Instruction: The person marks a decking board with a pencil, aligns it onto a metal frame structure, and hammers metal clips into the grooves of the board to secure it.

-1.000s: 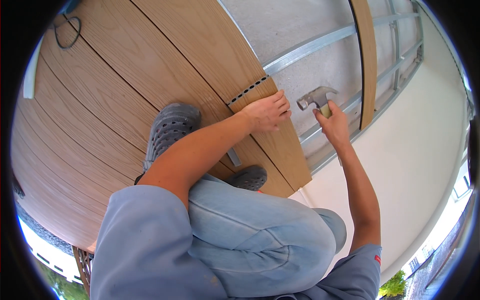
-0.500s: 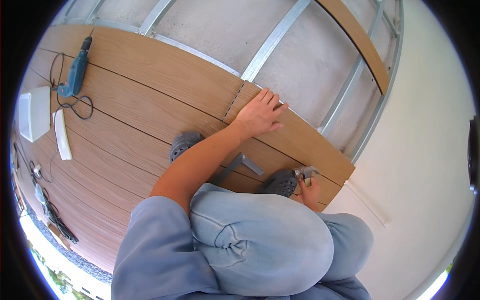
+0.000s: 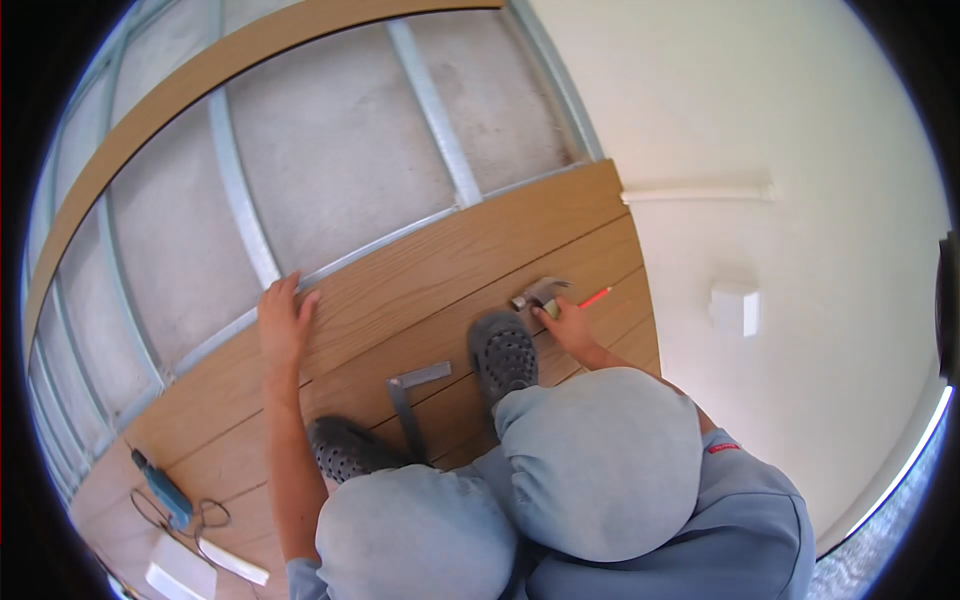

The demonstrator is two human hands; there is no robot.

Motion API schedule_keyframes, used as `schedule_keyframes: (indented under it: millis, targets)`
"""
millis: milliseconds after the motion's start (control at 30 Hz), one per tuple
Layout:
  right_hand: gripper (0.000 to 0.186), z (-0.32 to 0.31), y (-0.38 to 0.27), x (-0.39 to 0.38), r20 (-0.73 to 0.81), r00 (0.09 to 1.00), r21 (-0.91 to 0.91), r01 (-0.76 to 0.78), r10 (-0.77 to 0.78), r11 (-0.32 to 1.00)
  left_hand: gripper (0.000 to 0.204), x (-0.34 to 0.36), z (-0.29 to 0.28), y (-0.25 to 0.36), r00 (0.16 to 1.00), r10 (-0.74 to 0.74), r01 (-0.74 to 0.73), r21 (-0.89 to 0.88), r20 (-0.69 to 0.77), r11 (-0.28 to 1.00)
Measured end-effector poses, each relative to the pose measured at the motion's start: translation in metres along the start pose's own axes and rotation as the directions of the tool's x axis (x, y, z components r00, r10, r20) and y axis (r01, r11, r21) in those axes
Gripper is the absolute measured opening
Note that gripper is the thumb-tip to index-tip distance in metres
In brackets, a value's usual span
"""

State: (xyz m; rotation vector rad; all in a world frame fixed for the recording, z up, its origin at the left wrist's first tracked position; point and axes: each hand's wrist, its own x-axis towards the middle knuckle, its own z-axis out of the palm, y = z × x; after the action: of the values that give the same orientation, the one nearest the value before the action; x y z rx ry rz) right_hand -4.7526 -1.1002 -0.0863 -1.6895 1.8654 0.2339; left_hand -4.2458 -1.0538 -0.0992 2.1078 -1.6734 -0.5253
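My left hand (image 3: 284,312) rests on the outermost brown deck board (image 3: 440,248), its fingertips at the board's far edge. The fingers lie outstretched with the thumb apart, holding nothing. On the right, my right hand (image 3: 566,326) is closed round a claw hammer (image 3: 543,293), close under its metal head. A red pencil (image 3: 597,298) sticks out beside that hand; whether the fingers grip it too is unclear. Between my feet a metal try square (image 3: 407,392) lies on the boards. My dark clogs (image 3: 503,350) stand on the decking.
Beyond the laid boards, metal joists (image 3: 240,190) run over a grey concrete floor (image 3: 330,160). A loose long board (image 3: 200,70) lies across them. A white wall (image 3: 720,120) bounds the right side. At lower left are a corded blue drill (image 3: 163,490) and a white container (image 3: 182,568).
My view has swung toward the right-hand wall. My left hand now lies farther left along the outer board, with the arm straighter. The hammer stays in my right hand, and the red pencil shows more.
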Motion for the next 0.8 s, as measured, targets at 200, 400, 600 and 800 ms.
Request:
schedule_keyframes:
  millis: [200, 400, 600, 800]
  targets:
    - [0.055, -0.015, 0.001, -0.009, -0.085, 0.996, 0.082, -0.02, 0.027, 0.996, 0.037, 0.031, -0.018, 0.014, 0.957, 0.047, -0.056, 0.021, 0.285, 0.998]
    - [0.056, -0.021, 0.014, -0.019, -0.138, 0.987, -0.097, 0.072, -0.085, 0.993, 0.052, 0.051, -0.008, 0.041, 0.87, -0.037, -0.048, 0.159, 0.492, 0.986]
    - [0.051, -0.077, -0.011, 0.018, -0.274, 0.958, -0.013, 0.084, -0.084, 0.996, 0.065, 0.065, -0.003, 0.05, 0.803, -0.172, 0.001, 0.288, 0.571, 0.958]
    - [0.07, -0.055, 0.016, 0.149, -0.701, 0.713, -0.053, -0.09, 0.027, 0.995, 0.078, 0.058, 0.022, 0.033, 0.845, -0.213, 0.054, 0.318, 0.49, 0.946]
